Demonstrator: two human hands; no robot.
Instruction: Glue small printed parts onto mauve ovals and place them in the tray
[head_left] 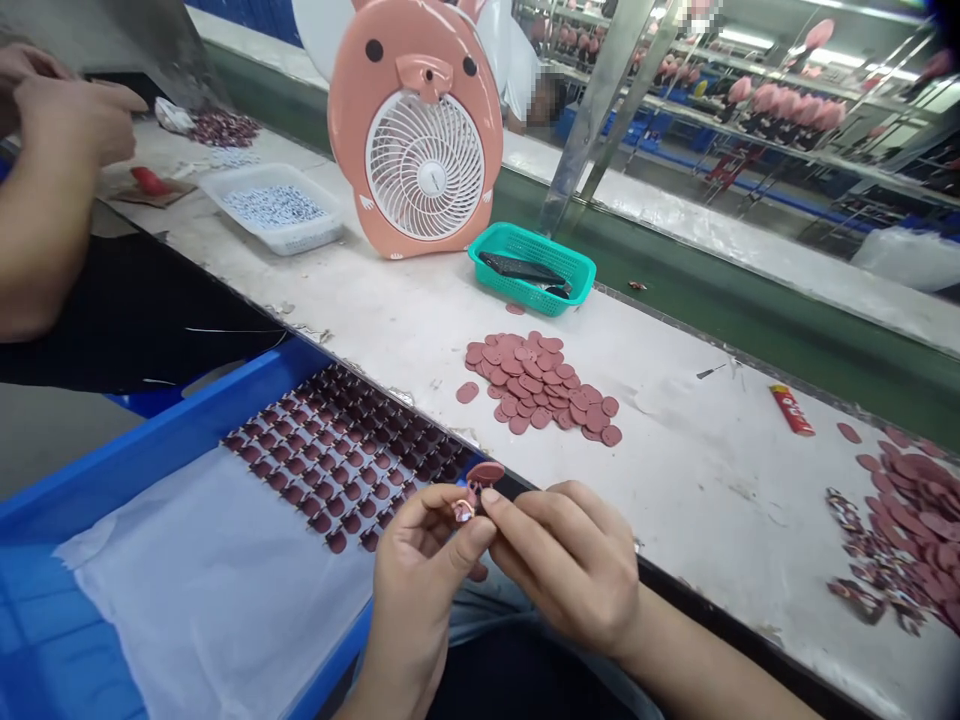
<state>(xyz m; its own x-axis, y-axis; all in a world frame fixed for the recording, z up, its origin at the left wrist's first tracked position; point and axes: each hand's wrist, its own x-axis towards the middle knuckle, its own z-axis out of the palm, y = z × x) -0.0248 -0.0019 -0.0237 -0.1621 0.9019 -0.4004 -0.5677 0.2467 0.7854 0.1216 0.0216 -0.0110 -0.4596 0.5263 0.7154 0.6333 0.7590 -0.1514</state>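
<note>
left hand (424, 570): pinching a small reddish piece (487, 474) between thumb and fingers
right hand (574, 565): closing its fingertips on the same piece
small reddish piece: showing between both hands, near the edge of the counter (675, 480)
reddish discs (529, 380): lying heaped beyond the hands
blue tray (172, 422): holding rows of dark red pieces (352, 445)

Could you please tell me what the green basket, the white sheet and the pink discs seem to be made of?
Green basket: likely moulded plastic, slightly glossy; perforated, evenly coloured walls.
White sheet: thin and matt, perhaps cloth or plastic film; it creases softly.
Pink discs: matt, possibly rubber or plastic; thin, flat and evenly coloured.
</note>
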